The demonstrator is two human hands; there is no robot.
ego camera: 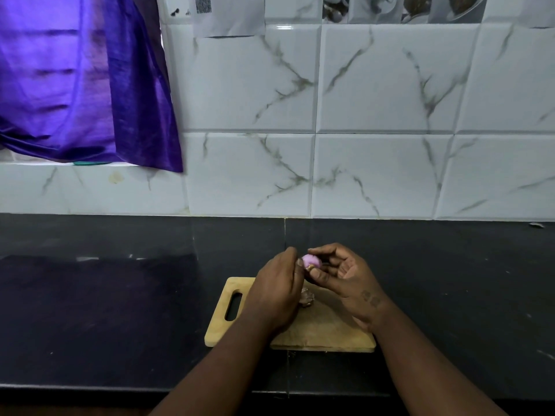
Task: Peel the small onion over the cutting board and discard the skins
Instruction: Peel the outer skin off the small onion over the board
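Note:
A small pink-purple onion [310, 261] is held above the far edge of the wooden cutting board [324, 331]. My right hand [342, 277] pinches it between thumb and fingertips, palm turned up. My left hand [277, 291] is at the onion's left side, its fingertips curled against it and pinching at the skin there. A small heap of brownish skins [307, 298] lies on the board under the hands, partly hidden by my left hand.
The board has a handle slot [233, 306] at its left end and sits on a dark stone counter [120, 295]. A white marbled tile wall [330, 130] stands behind. A purple cloth [81, 79] hangs at the upper left.

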